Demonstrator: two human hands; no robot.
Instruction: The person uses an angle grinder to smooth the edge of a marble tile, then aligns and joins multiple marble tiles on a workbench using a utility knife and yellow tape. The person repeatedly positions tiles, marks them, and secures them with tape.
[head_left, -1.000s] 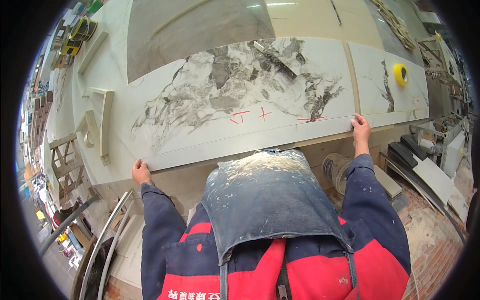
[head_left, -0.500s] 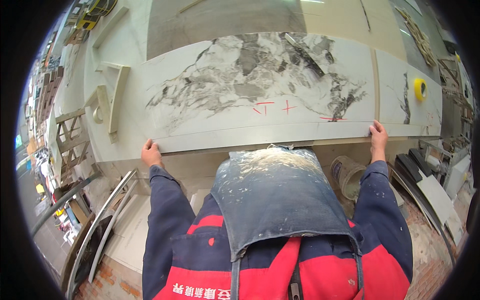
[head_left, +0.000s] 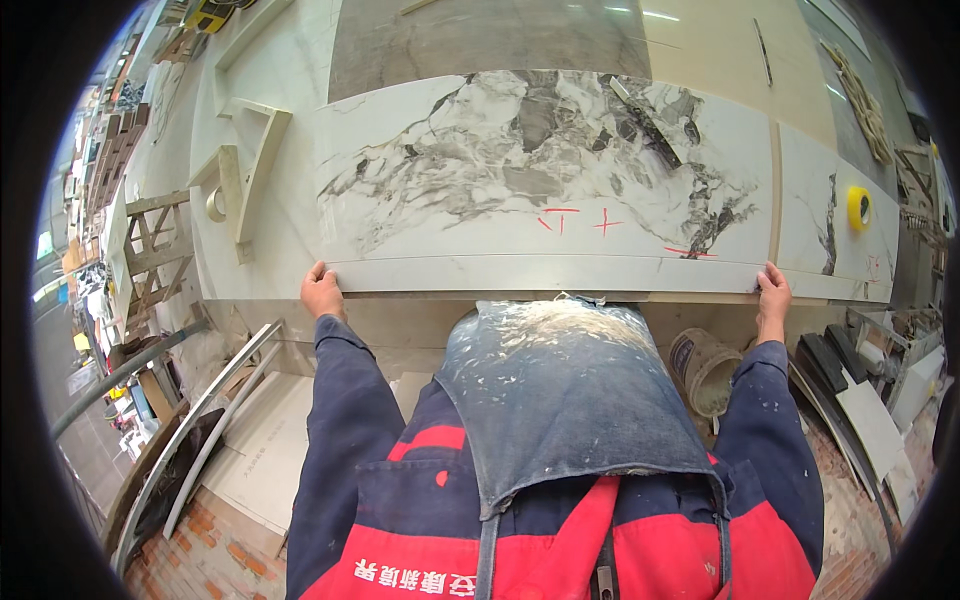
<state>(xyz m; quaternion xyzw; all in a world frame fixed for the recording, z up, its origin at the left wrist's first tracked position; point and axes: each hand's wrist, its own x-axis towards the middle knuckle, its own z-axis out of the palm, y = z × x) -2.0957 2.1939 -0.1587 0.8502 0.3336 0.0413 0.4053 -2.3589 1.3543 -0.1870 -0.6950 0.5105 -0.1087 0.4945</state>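
A long pale strip (head_left: 550,275) lies along the near edge of a white stone-look slab (head_left: 430,215) with grey veining and red pencil-like marks. My left hand (head_left: 322,291) grips its left end, with thumb and fingers closed at the corner. At the other end my right hand (head_left: 773,294) pinches the strip near a narrow tan gap in the slabs. A thin line separates the strip from the slab. The undersides of both ends, and the fingers beneath, are hidden. A dark, narrow tool with a light tip (head_left: 646,122) rests on the veined slab.
A yellow tape roll (head_left: 859,208) sits on the right-hand slab piece. Angled pale offcuts (head_left: 262,180) lie at the left. Below the bench edge on the right stands a dirty bucket (head_left: 708,372). Curved metal rails (head_left: 205,430) lean at lower left; panels (head_left: 868,395) stand lower right.
The strip has come level along the slab's front edge, where before it slanted and showed more of its near face. Both hands stay at its ends. The whole view has shifted slightly.
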